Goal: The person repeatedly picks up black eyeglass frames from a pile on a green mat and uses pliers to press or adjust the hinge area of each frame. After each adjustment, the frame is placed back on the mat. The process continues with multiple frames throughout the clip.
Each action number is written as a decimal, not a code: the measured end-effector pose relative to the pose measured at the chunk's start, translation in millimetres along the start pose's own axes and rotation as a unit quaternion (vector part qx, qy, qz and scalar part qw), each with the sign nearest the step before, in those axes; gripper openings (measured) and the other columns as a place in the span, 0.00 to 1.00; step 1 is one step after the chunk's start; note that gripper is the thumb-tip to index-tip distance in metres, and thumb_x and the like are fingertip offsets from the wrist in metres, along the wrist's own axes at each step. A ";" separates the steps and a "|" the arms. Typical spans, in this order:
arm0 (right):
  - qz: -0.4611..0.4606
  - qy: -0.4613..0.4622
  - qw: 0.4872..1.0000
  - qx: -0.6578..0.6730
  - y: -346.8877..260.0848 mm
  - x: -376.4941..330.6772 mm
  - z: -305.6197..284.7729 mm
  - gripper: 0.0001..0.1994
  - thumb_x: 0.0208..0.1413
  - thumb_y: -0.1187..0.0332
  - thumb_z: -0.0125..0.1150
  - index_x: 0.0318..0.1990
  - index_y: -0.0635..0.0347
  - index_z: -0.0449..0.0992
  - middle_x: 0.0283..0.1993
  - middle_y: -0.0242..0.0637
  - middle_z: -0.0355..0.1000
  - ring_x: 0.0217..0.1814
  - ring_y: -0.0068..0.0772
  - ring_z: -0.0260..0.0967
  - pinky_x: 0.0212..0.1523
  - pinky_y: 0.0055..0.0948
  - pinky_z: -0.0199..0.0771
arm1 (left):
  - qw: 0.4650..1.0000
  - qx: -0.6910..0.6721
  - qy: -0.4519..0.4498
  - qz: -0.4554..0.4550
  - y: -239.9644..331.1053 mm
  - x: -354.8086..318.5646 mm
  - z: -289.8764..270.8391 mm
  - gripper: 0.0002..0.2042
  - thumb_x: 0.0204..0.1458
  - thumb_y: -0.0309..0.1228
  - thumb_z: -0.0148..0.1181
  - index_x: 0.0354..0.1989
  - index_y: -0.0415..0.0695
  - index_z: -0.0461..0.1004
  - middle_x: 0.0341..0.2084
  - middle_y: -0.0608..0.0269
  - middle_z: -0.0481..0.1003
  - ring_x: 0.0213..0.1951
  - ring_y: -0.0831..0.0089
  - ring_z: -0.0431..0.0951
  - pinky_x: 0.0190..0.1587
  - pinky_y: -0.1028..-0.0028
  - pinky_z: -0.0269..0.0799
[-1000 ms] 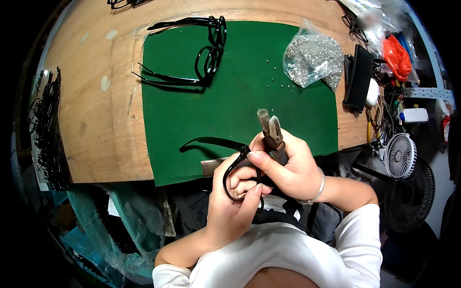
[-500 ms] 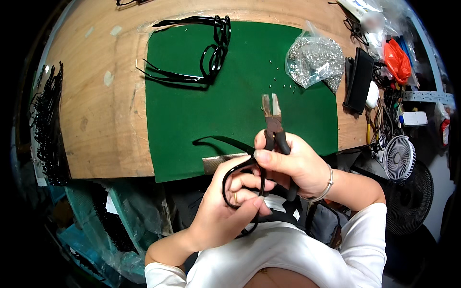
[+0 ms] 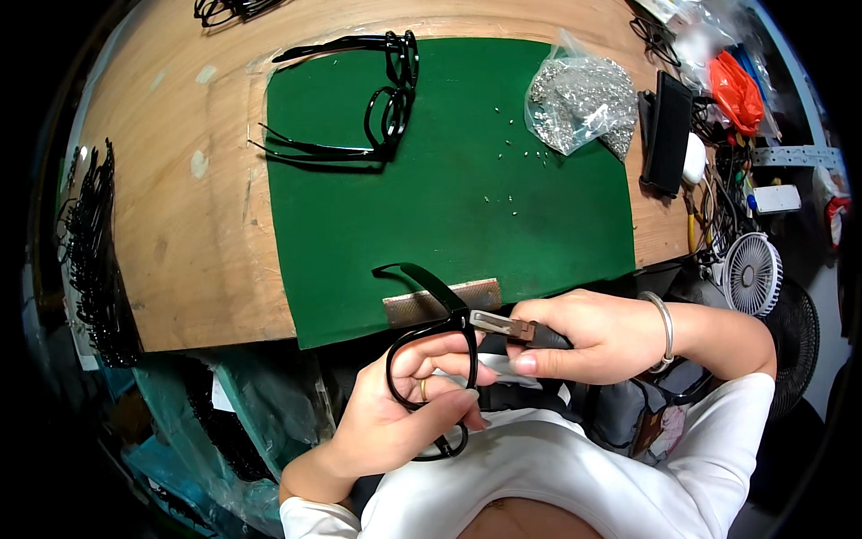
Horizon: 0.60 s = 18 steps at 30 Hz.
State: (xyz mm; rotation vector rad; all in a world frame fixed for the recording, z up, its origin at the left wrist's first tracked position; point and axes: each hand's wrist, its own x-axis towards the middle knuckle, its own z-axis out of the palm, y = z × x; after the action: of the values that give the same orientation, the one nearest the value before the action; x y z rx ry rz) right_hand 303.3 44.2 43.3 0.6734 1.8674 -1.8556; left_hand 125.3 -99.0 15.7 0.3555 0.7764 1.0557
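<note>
A black eyeglass frame (image 3: 395,359) is gripped in my left hand (image 3: 386,413), the fingers passing behind and through one lens rim. One temple arm (image 3: 435,286) stretches away over the mat's near edge. My right hand (image 3: 593,337) is closed round the dark handles of a pair of pliers (image 3: 494,323). Their metal jaws point left and meet the frame at its hinge corner; whether they bite on it I cannot tell. Just beyond lies a flat textured strip (image 3: 409,308) at the edge of the green mat (image 3: 359,225).
Stacked black glasses frames (image 3: 391,117) rest at the mat's far left. A clear bag of small metal parts (image 3: 575,103) sits far right, with several loose pieces nearby. A black phone-like object (image 3: 669,135), a small fan (image 3: 752,274) and a bundle of black temples (image 3: 90,260) flank the mat.
My right hand has turned the pliers from pointing away to pointing left, bringing the jaws to the frame's hinge corner. Its thumb has left the frame. The left hand has shifted slightly left.
</note>
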 end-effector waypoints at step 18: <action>0.028 -0.058 0.997 -0.040 -0.8 6.8 -22.6 0.17 0.52 0.55 0.53 0.29 0.63 0.69 0.19 0.35 0.65 0.21 0.26 0.62 0.22 0.26 0.61 | 0.999 0.026 0.027 -0.007 3.8 1.0 12.8 0.22 0.49 0.15 0.45 0.54 0.39 0.54 0.40 0.54 0.69 0.29 0.73 0.74 0.33 0.79 0.69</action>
State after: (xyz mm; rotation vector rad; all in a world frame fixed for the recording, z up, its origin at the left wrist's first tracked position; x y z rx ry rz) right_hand 298.3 67.1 40.3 0.5726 1.8191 -1.7367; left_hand 132.4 -95.1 26.4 0.3674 0.8555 1.0370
